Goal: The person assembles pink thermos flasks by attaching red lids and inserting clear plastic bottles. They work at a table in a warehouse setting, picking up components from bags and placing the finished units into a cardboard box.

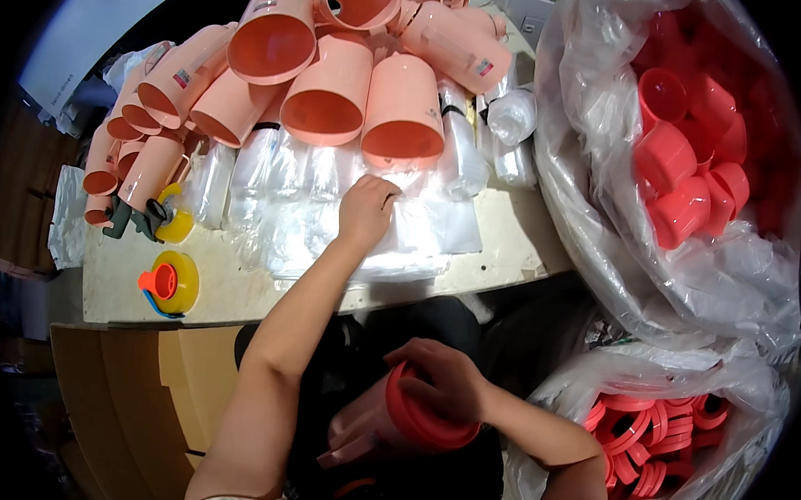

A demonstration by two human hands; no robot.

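The right hand (444,377) grips a pink jug (364,424) with red rim (405,415) on; beyond the left hand (366,211), its pinch unclear, pink shells (329,82) lie rimless.

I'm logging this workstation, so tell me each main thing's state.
Pink lap vessel: tilted, right hand on red end
Other pink vessels: piled, open ends showing
Clear plastic sheets: lying flat
Yellow tape roll: lying flat
Upper sack: open, holding red cups
Lower sack: open, holding red rings
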